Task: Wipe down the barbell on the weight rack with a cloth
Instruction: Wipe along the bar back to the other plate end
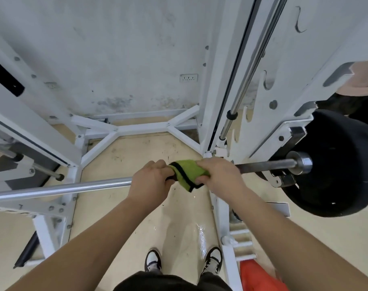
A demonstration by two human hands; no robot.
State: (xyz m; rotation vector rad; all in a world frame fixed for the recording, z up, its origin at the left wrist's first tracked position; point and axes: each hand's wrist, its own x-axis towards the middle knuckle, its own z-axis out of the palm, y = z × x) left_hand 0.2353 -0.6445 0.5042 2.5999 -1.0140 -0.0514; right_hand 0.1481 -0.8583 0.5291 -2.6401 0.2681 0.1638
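Observation:
A steel barbell [73,188] runs across the view from the lower left to a collar at the right, resting in the white weight rack [260,114]. A green cloth with black trim [188,172] is wrapped over the bar near its middle. My left hand [151,181] grips the bar and the cloth's left end. My right hand [220,175] holds the cloth's right part against the bar. The bar under the cloth and both hands is hidden.
A black weight plate [334,164] hangs on the bar's right end. A chrome guide rod [248,76] runs up the right upright. White frame struts cross the floor ahead. An orange object [258,276] lies at lower right beside my shoes.

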